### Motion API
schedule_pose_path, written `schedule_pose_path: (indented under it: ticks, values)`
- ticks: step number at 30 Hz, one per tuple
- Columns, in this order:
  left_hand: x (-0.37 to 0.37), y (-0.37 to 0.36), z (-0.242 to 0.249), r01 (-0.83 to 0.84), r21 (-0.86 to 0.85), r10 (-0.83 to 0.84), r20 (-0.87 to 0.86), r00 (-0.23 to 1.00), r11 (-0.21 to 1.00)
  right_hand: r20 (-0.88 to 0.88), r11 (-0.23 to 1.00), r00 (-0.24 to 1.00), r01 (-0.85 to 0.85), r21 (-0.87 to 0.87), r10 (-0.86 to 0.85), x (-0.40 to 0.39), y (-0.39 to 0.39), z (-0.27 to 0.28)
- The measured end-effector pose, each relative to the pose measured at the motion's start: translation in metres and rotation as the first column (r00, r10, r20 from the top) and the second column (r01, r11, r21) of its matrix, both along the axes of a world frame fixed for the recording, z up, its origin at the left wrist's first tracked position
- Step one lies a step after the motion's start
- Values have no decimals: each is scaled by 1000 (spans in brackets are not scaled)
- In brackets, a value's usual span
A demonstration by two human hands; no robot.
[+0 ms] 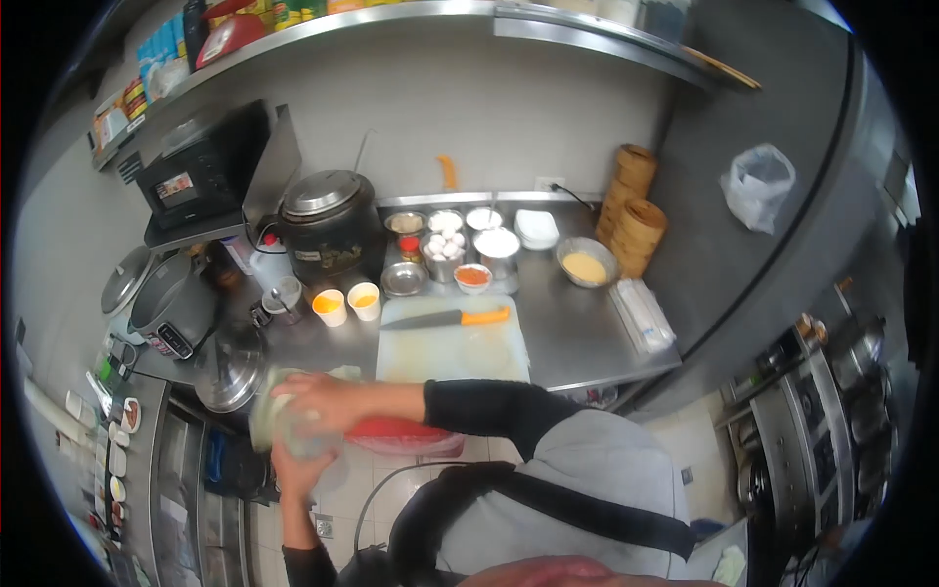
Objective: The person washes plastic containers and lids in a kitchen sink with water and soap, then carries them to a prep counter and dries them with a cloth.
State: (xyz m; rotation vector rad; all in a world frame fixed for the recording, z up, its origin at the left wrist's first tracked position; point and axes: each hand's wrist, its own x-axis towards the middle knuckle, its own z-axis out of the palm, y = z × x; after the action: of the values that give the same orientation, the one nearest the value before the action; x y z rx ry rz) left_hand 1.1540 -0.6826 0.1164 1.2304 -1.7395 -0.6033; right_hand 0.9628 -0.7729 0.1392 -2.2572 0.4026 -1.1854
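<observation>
Gripping a pale, translucent container [284,416] just below the front left corner of the cutting board [452,352], a kitchen worker clamps it from both ends: right hand [318,399] pressed over the top, left hand [295,468] cupping the base, apparently to steady it clear of the counter. On the cutting board lies an orange-handled knife [448,318], blade flat and set aside. Just beyond the board's left edge stand two small cups of orange sauce [347,303]. Farther back sit steel bowls, one holding eggs [442,247], beside a black rice cooker [328,225].
</observation>
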Motion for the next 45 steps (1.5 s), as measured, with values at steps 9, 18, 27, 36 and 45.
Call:
schedule_pose_path:
  ticks: [9,18,27,36,45]
  values:
    - [13,24,-36,231,4,-212,-383,899,973,94,688,984,36,725,-150,-34,0,10]
    - [1,-33,-56,434,101,-57,-940,336,895,-18,941,944,330,80,-330,8,-47,-70]
    - [-23,-42,-1,229,136,40,-924,381,964,425,107,905,-426,898,28,-24,-35,-52]
    - [-31,-38,-4,122,358,332,-924,188,926,94,950,994,74,-305,-47,-30,-13,-6]
    - [-52,-15,28,11,110,108,-988,115,994,364,989,931,-13,147,-42,0,-31,-33]
